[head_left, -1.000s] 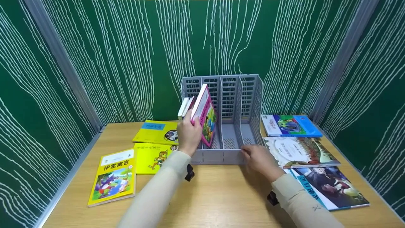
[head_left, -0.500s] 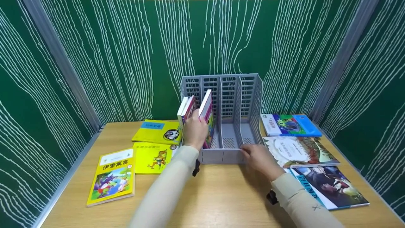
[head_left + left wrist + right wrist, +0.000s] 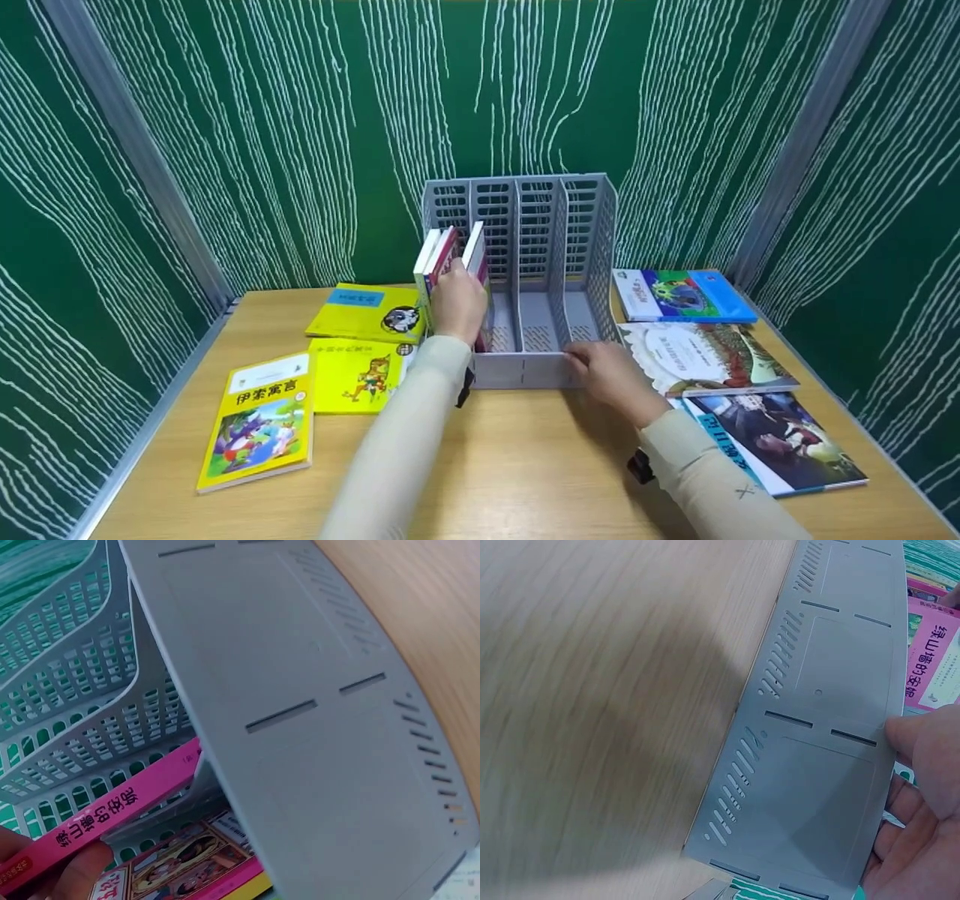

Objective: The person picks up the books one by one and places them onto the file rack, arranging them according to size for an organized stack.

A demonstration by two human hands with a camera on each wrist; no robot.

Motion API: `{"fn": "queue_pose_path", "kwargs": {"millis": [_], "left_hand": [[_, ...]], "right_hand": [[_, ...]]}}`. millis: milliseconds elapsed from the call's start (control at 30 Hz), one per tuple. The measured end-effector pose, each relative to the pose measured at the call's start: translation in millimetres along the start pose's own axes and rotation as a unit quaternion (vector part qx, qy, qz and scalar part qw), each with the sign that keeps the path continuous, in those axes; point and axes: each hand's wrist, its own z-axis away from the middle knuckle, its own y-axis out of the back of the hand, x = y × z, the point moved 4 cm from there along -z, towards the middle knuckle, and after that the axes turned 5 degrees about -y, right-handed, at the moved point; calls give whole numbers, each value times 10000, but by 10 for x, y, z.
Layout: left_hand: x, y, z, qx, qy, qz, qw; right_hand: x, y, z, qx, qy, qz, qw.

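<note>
A grey book rack [image 3: 525,371] with several upright compartments stands on the table. My left hand [image 3: 460,304] pinches a pink book [image 3: 112,814] by its spine between thumb and fingers. That book stands in the second compartment from the left, its lower end hidden behind the rack's front wall. In the leftmost compartment, books [image 3: 429,259] stand upright, one with a picture cover [image 3: 184,859]. My right hand [image 3: 611,375] grips the top of the rack's front wall near its right end, thumb outside and fingers inside.
Left of the rack lie two yellow-green books [image 3: 367,311] and a yellow picture book [image 3: 259,420]. On the right lie a blue book [image 3: 686,295], a white-and-brown book [image 3: 705,358] and a dark-covered book [image 3: 787,442]. Green patterned walls [image 3: 300,150] enclose the table.
My left hand has lowered the pink book into the second compartment and turned it more upright, shifting slightly right. My right hand has kept its grip on the rack.
</note>
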Motion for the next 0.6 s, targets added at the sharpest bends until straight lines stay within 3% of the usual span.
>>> {"fn": "queue_pose_path", "kwargs": {"millis": [133, 333, 600], "left_hand": [[23, -4, -54, -206, 2, -161, 9997], [54, 68, -99, -554, -55, -181, 9983], [120, 352, -184, -788, -416, -216, 9958]], "right_hand": [[5, -10, -4, -127, -155, -85, 9998], [13, 2, -4, -71, -3, -100, 9999], [40, -22, 6, -52, 86, -109, 9999]]}}
